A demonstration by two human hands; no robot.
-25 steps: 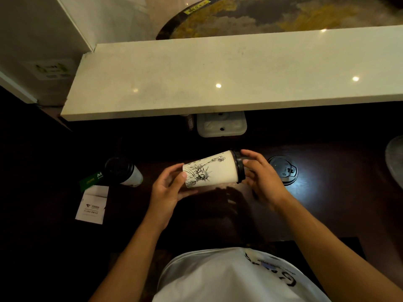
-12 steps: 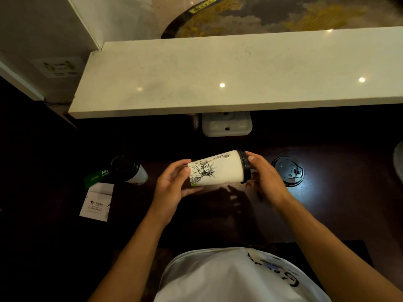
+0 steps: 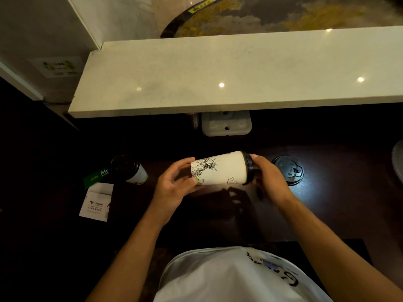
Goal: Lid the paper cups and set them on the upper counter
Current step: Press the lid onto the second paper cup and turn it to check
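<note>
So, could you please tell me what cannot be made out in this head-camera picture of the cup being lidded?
- Black plastic lid on the white printed paper cup: the right hand covers its top, so its seating is unclear.
- Cup base: hidden behind the left hand.
- Second lidded paper cup: too dark to read.
- Pale round object: cut off by the right edge.
- White card: print too small.

Lower counter (image 3: 327,214): dark, glossy wood, running under the pale shelf.
Upper counter (image 3: 218,73): pale stone slab at 12 o'clock, bare, with spots of reflected light.
Lidded cup (image 3: 128,170): at 9 o'clock on the dark wood.
Loose black lid (image 3: 288,170): at 3 o'clock, lying flat.
White paper card (image 3: 96,202): at 8 o'clock, beside a green packet (image 3: 96,176).
</note>
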